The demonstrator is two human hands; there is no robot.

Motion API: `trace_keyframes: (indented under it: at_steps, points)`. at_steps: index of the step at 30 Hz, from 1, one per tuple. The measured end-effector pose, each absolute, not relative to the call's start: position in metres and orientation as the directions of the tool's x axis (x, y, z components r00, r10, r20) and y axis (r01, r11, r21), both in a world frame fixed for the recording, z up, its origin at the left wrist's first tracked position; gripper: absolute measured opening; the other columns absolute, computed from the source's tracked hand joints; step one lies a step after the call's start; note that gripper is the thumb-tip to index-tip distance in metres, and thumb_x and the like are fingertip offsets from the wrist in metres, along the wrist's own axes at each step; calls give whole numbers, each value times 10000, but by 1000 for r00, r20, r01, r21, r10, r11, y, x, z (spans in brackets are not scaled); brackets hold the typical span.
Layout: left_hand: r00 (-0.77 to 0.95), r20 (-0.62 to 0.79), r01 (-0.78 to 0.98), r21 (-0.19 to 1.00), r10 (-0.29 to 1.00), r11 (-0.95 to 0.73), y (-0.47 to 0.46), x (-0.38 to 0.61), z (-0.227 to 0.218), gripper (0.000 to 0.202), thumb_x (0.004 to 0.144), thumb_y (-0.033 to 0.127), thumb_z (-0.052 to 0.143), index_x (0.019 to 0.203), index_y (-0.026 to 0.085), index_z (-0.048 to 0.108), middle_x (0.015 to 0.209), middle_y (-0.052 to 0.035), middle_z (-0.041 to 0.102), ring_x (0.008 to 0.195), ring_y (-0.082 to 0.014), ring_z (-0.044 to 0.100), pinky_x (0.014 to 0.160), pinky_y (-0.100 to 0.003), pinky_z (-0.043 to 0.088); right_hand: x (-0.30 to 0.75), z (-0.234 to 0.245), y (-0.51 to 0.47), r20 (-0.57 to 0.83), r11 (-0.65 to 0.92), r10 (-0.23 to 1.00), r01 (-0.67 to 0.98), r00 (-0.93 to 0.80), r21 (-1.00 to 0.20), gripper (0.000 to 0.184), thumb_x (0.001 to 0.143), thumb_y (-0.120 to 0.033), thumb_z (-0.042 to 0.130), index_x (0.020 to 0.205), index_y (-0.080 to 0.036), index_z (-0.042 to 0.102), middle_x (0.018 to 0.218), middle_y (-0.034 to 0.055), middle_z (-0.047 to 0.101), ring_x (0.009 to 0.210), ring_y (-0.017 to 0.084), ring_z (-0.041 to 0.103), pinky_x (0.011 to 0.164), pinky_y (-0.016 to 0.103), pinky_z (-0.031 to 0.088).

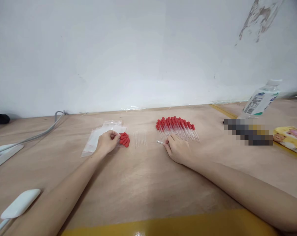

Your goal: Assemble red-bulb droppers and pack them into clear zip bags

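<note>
My left hand (107,141) is closed, its thumb and forefinger pinching a red rubber bulb at the edge of a small pile of red rubber bulbs (125,141). In my right hand (179,149) is a clear glass dropper tube (159,142), its end poking out to the left past the fingertips. Between my hands lies a row of loose clear tubes (140,137). Just beyond my right hand, many assembled droppers (174,122) with red bulbs fan out side by side, their glass tips toward me; the hand hides some of the tips.
Clear plastic zip bags (91,141) lie under and beside my left hand. A power strip (8,152) with a grey cable and a white charger (20,203) are at left. On the right stand a plastic bottle (261,98) and a yellow packet (291,139). A white wall closes the back.
</note>
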State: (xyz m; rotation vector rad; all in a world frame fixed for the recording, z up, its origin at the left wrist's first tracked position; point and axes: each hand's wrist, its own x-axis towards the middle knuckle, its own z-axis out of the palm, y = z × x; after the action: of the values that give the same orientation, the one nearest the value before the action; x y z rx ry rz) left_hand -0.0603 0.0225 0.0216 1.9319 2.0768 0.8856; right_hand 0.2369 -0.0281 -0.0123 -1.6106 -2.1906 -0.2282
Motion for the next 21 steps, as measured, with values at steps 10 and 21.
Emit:
trace_keyframes:
  at_steps: [10, 21]
  points:
    - [-26, 617, 815, 469, 786, -341, 1, -32, 29, 180, 796, 309, 524, 918, 179, 553, 880, -36, 647, 804, -178, 619, 727, -288, 469, 240, -11, -27, 500, 432, 803, 895, -324, -114, 166, 877, -231, 409, 812, -154, 540, 838, 66, 603, 804, 191, 518, 691, 293, 339]
    - [489, 452, 678, 341, 746, -651, -37, 16, 3, 235, 820, 327, 547, 991, 202, 650, 962, -69, 610, 891, -206, 573, 787, -350, 480, 242, -21, -23, 535, 585, 748, 771, -393, -251, 195, 902, -232, 403, 985, -163, 565, 915, 48, 638, 818, 156, 566, 753, 289, 365]
